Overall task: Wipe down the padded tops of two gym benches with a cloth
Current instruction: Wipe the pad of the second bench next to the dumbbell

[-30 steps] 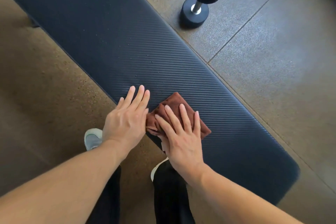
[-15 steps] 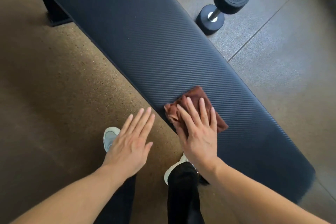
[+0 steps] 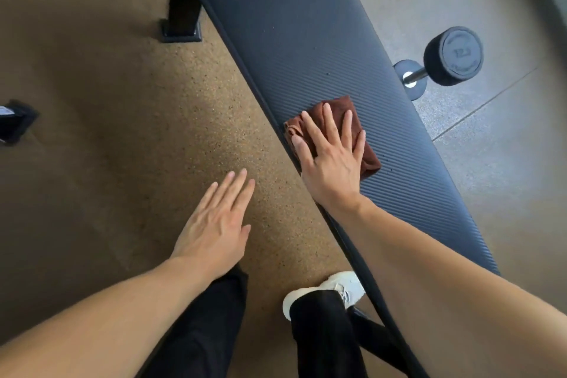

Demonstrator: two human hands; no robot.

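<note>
A speckled brown rubber gym floor (image 3: 122, 132) fills the left of the view and gives way to grey floor tiles (image 3: 506, 163) on the right, beyond a dark ribbed bench pad (image 3: 306, 40) that runs diagonally from the top centre down to the lower right. Nearest the camera are black trouser legs (image 3: 325, 334) and a white shoe (image 3: 337, 288) planted just beside the bench's near edge. The left hand (image 3: 214, 224) hovers over the brown floor, palm down, fingers straight and close together, holding nothing and clear of the bench. Just past it, the right hand (image 3: 334, 159) lies flat on a folded brown cloth (image 3: 365, 147), fingers straight and slightly spread, pressing it onto the pad near the pad's near edge; the cloth shows around the fingertips and to the right of the palm. Farther off, a black dumbbell (image 3: 451, 57) with a metal handle lies on the grey tiles on the far side of the bench. At the top, a black bench leg (image 3: 181, 9) with a square foot stands on the brown floor, and a dark object (image 3: 15, 120) sits at the left edge; what it is cannot be told.
</note>
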